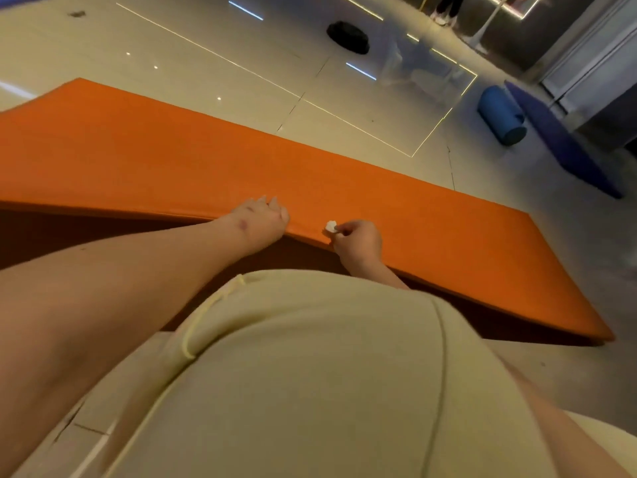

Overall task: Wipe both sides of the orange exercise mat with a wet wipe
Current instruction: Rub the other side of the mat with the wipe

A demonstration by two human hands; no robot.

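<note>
Two grips tip up the near edge of the thick orange foam exercise mat [206,160].
Left grip [262,219] curls over that edge. Right grip [358,243] pinches a small white wet wipe [331,226] beside it, likely to flip the mat and reach its underside. Lying on the pale tiled floor [241,46], its long axis runs 10 to 4 o'clock.

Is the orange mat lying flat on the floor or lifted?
Lifted: left hand holds the orange mat up by its near edge; underside shows.

We see the orange mat [206,160] tilted, near edge raised (shadow beneath), a crumpled white wet wipe [331,226] at that edge.
</note>
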